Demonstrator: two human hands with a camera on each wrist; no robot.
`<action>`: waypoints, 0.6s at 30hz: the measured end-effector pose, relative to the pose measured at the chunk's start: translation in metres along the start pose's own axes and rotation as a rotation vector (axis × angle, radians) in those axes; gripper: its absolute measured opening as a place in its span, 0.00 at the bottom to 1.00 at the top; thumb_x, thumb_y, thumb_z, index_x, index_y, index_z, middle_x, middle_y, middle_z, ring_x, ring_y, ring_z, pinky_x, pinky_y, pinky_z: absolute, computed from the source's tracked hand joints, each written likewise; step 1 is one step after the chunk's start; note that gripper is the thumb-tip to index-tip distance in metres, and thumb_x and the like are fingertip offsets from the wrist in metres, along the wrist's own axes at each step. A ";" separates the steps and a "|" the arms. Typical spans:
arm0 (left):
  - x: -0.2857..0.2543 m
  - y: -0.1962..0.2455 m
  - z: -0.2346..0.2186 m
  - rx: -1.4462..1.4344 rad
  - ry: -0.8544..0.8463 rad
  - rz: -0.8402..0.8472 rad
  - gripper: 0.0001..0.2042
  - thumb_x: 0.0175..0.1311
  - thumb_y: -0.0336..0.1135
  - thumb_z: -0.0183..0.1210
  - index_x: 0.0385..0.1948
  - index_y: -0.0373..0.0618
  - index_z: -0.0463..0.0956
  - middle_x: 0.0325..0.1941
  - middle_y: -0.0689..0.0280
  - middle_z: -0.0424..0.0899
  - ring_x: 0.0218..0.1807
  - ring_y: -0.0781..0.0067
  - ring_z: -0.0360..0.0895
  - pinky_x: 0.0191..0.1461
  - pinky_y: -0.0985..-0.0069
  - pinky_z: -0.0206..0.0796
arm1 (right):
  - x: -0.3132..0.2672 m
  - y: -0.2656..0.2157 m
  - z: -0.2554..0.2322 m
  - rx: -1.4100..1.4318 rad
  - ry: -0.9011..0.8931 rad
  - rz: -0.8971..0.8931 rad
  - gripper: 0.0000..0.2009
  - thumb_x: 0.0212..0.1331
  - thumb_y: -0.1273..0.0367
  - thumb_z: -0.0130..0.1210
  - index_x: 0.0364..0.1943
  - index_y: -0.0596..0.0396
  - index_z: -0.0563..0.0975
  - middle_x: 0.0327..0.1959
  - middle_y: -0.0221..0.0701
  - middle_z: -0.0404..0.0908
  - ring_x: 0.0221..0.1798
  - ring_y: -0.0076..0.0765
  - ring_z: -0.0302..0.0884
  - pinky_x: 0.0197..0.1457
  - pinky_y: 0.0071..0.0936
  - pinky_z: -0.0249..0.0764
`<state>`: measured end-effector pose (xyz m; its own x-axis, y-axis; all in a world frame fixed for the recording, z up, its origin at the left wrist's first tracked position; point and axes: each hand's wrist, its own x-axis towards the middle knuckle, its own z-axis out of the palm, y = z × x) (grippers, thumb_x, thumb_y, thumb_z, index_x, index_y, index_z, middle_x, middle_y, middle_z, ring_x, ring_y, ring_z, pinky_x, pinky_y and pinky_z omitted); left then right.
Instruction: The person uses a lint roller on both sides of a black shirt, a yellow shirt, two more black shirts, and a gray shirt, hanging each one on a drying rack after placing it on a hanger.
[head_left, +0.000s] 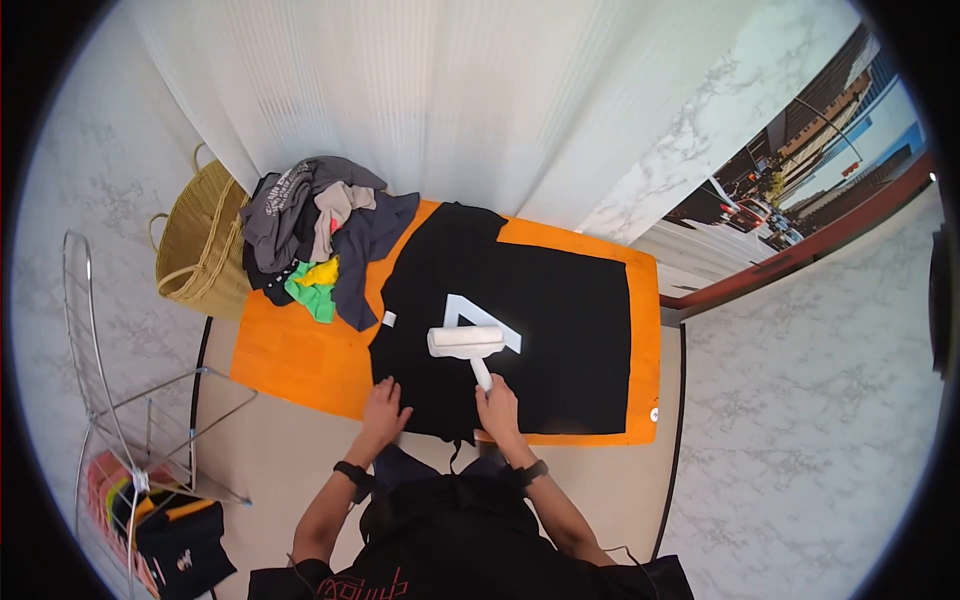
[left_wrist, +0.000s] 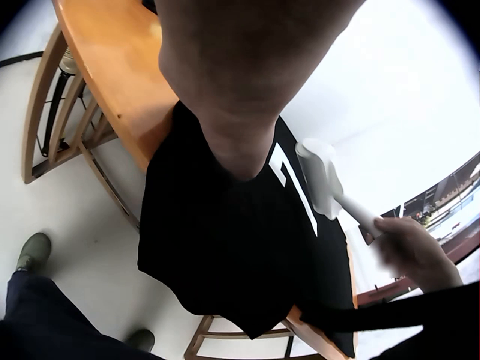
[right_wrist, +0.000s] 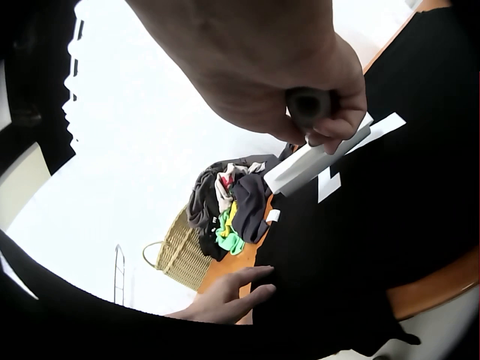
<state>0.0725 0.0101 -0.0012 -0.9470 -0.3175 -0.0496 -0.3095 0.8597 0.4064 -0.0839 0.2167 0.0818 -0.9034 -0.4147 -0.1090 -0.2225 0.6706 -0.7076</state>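
Observation:
A black T-shirt [head_left: 560, 330] with a white printed figure [head_left: 511, 340] lies spread over the orange table. My right hand [head_left: 499, 408] grips the handle of a white lint roller [head_left: 466, 342], its fingers wrapped around the hollow handle end in the right wrist view. The roller head overlaps the white print in the head view. At the near left part of the shirt, my left hand [head_left: 383, 412] rests on the black cloth with its fingers extended. A small white tag [head_left: 389, 319] shows at the shirt's left edge.
A heap of crumpled clothes [head_left: 310, 225] covers the left back of the orange table [head_left: 300, 345]. Behind it stands a woven basket [head_left: 205, 230]. On the left is a metal drying rack [head_left: 140, 480] with clothes hanging low. A white curtain [head_left: 430, 110] borders the table's far side.

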 end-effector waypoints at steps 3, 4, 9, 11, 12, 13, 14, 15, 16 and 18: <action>-0.004 -0.019 -0.007 -0.023 -0.041 0.185 0.31 0.57 0.44 0.63 0.59 0.32 0.68 0.67 0.47 0.66 0.67 0.46 0.63 0.73 0.56 0.52 | 0.000 -0.039 0.039 -0.055 0.015 0.059 0.18 0.62 0.68 0.54 0.52 0.66 0.70 0.40 0.57 0.80 0.43 0.65 0.79 0.47 0.52 0.75; -0.005 -0.023 -0.011 -0.038 -0.052 0.199 0.31 0.57 0.44 0.63 0.59 0.32 0.68 0.67 0.47 0.66 0.67 0.46 0.63 0.73 0.56 0.52 | 0.001 -0.051 0.051 -0.083 0.040 0.065 0.19 0.62 0.68 0.53 0.53 0.66 0.69 0.40 0.58 0.80 0.42 0.65 0.79 0.47 0.52 0.75; -0.002 -0.048 -0.025 -0.064 -0.174 0.330 0.33 0.57 0.46 0.62 0.62 0.35 0.67 0.70 0.49 0.64 0.69 0.52 0.62 0.76 0.56 0.46 | 0.036 -0.092 0.098 -0.268 0.020 0.070 0.21 0.65 0.67 0.51 0.59 0.64 0.67 0.35 0.57 0.77 0.37 0.68 0.79 0.39 0.53 0.78; -0.002 -0.053 -0.027 -0.078 -0.195 0.360 0.33 0.57 0.46 0.63 0.63 0.36 0.67 0.71 0.50 0.63 0.70 0.53 0.61 0.76 0.56 0.45 | 0.062 -0.098 0.113 -0.275 0.045 0.081 0.21 0.65 0.67 0.51 0.60 0.64 0.67 0.34 0.57 0.77 0.36 0.68 0.79 0.38 0.53 0.78; -0.002 -0.054 -0.029 -0.087 -0.207 0.367 0.34 0.56 0.46 0.63 0.63 0.37 0.66 0.71 0.50 0.62 0.70 0.53 0.61 0.76 0.56 0.44 | 0.078 -0.096 0.119 -0.274 0.065 0.078 0.22 0.66 0.67 0.50 0.60 0.65 0.66 0.34 0.58 0.76 0.36 0.68 0.79 0.38 0.54 0.77; -0.003 -0.054 -0.031 -0.094 -0.219 0.371 0.34 0.56 0.46 0.63 0.64 0.37 0.66 0.72 0.50 0.61 0.71 0.53 0.60 0.77 0.56 0.43 | 0.094 -0.094 0.123 -0.293 0.090 0.035 0.21 0.66 0.68 0.50 0.60 0.64 0.65 0.34 0.57 0.76 0.34 0.66 0.79 0.36 0.53 0.78; -0.005 -0.055 -0.031 -0.096 -0.225 0.365 0.34 0.56 0.46 0.63 0.64 0.37 0.66 0.72 0.50 0.61 0.71 0.53 0.60 0.77 0.56 0.43 | 0.110 -0.091 0.129 -0.310 0.112 -0.008 0.21 0.66 0.68 0.50 0.60 0.64 0.63 0.34 0.56 0.76 0.32 0.65 0.80 0.34 0.52 0.78; -0.006 -0.055 -0.030 -0.101 -0.201 0.376 0.34 0.55 0.46 0.63 0.63 0.38 0.67 0.72 0.50 0.62 0.71 0.53 0.60 0.76 0.55 0.43 | 0.124 -0.093 0.130 -0.307 0.140 -0.039 0.22 0.66 0.68 0.50 0.61 0.65 0.63 0.34 0.56 0.76 0.31 0.64 0.80 0.33 0.51 0.78; -0.007 -0.056 -0.030 -0.103 -0.174 0.389 0.34 0.53 0.47 0.64 0.62 0.38 0.68 0.71 0.49 0.62 0.71 0.53 0.61 0.76 0.55 0.44 | 0.139 -0.096 0.131 -0.320 0.127 -0.016 0.23 0.66 0.68 0.50 0.61 0.66 0.63 0.34 0.56 0.76 0.32 0.63 0.80 0.33 0.51 0.79; -0.007 -0.056 -0.029 -0.100 -0.184 0.389 0.36 0.52 0.47 0.64 0.63 0.39 0.67 0.72 0.49 0.61 0.71 0.53 0.60 0.76 0.55 0.43 | 0.166 -0.101 0.134 -0.311 0.129 0.000 0.23 0.66 0.68 0.50 0.61 0.67 0.64 0.34 0.55 0.76 0.32 0.63 0.80 0.34 0.50 0.79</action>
<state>0.0988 -0.0474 0.0031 -0.9937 0.1065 -0.0338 0.0742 0.8553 0.5127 -0.1618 -0.0022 0.0420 -0.9381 -0.3464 -0.0054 -0.3056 0.8347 -0.4582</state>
